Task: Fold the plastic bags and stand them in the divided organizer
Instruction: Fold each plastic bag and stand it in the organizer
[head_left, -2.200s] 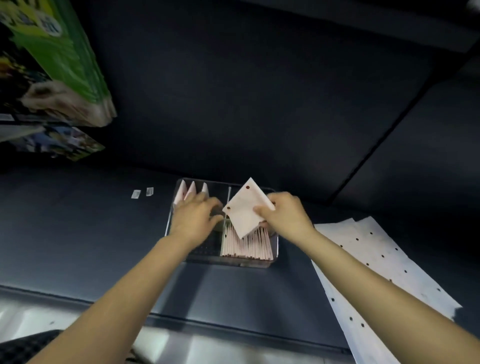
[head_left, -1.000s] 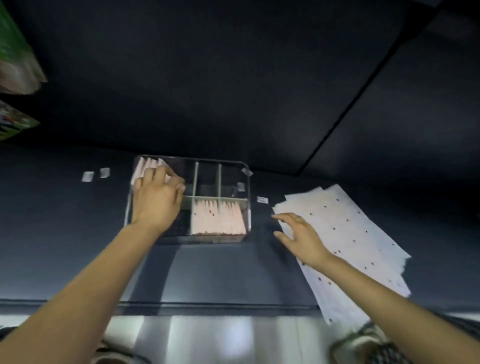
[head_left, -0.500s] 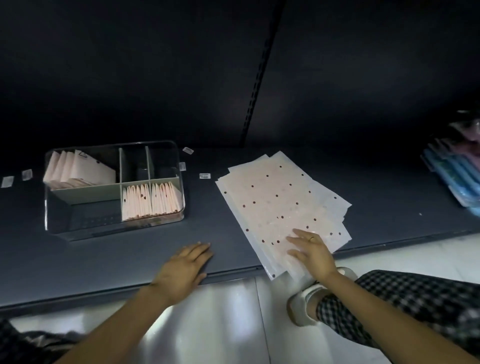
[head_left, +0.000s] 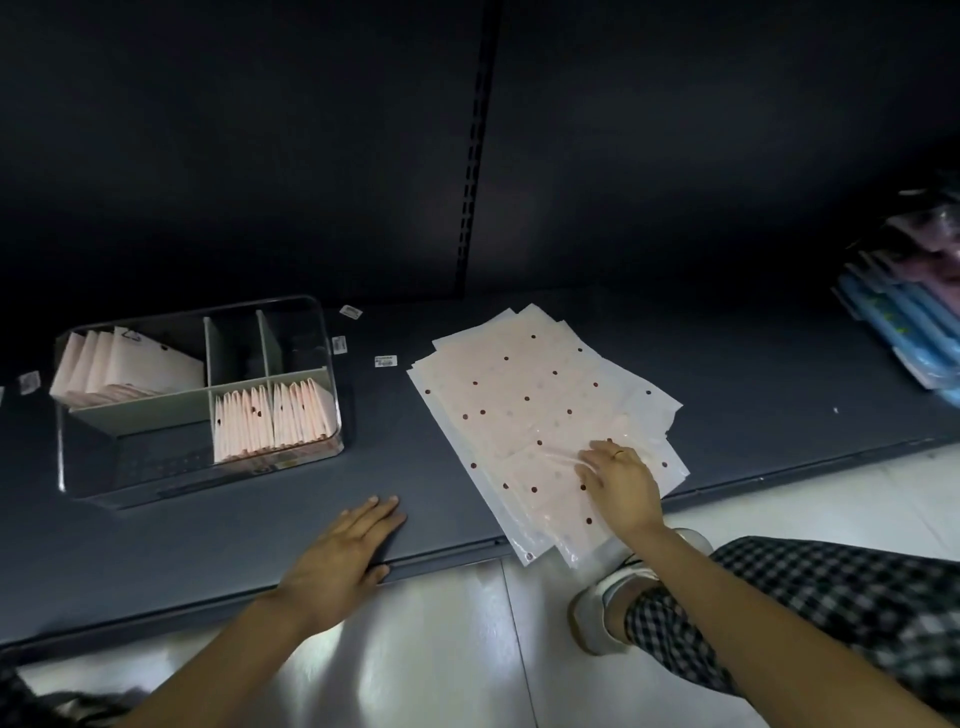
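Reaching right hand (head_left: 621, 480) onto bags (head_left: 540, 415), fingers pressing top sheet near shelf (head_left: 753, 364) edge, nothing pinched. Left hand (head_left: 343, 558) flat on shelf, empty. Organizer (head_left: 200, 400) left, partly filled. Risk: slick sheets cling, several lift together or slide off edge.

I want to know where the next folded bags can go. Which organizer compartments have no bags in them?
The two narrow back compartments and the front-left compartment of the organizer. The back-left and front-right ones hold folded bags.
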